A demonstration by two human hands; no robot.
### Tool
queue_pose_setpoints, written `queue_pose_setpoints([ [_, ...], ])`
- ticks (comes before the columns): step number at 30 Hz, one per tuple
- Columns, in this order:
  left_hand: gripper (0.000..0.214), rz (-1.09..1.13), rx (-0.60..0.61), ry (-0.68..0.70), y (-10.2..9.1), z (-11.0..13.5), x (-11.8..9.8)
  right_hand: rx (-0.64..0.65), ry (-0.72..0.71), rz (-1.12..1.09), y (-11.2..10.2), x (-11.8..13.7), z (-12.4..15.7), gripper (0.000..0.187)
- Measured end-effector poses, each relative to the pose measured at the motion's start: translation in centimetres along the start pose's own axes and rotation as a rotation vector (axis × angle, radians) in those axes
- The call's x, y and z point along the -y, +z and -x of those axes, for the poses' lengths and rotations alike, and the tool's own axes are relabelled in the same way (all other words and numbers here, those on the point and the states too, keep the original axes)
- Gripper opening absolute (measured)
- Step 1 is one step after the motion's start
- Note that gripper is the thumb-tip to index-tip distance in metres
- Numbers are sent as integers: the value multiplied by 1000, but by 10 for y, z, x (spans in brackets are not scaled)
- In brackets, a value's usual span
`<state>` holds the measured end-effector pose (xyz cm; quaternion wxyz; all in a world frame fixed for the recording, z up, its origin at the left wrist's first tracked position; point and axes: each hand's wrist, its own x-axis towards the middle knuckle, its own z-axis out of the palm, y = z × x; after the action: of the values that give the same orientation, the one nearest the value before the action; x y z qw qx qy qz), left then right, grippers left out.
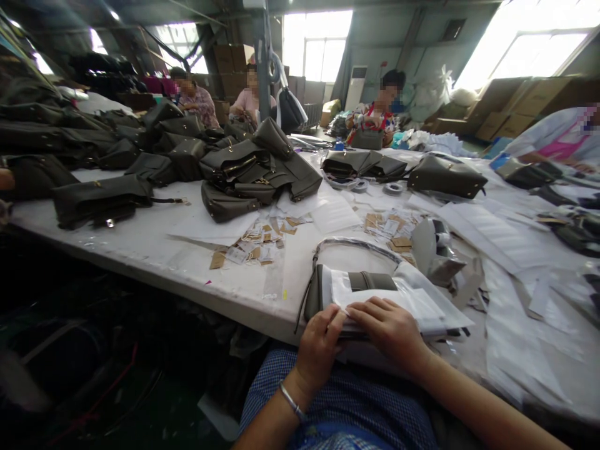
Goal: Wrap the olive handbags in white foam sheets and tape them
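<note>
A dark olive handbag lies at the near edge of the white table, partly covered with white wrapping paper. Its paper-wrapped handle arches behind it. My left hand curls round the bag's near edge, fingers closed on the paper and bag. My right hand lies on top of the white paper, fingers bent and pressing it down beside the left hand.
Several dark handbags are piled on the table's far left and middle. Small tags and paper sheets lie scattered. Tape rolls sit further back. Other people sit at the far side and right.
</note>
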<state>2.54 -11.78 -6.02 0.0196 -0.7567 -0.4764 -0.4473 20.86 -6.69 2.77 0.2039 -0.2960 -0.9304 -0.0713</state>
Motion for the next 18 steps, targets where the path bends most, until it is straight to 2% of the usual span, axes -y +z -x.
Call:
queue_pose_setpoints([
  [4, 49, 20, -11, 21, -1, 0, 0, -34, 11, 18, -4, 5, 0, 21],
  [10, 58, 30, 66, 37, -6, -7, -1, -49, 21, 36, -8, 6, 0, 20],
  [15, 50, 33, 60, 60, -5, -5, 0, -8, -38, -76, -11, 7, 2, 19],
  [18, 43, 3, 46, 100, -3, -4, 1, 9, 29, -202, -14, -2, -4, 20],
])
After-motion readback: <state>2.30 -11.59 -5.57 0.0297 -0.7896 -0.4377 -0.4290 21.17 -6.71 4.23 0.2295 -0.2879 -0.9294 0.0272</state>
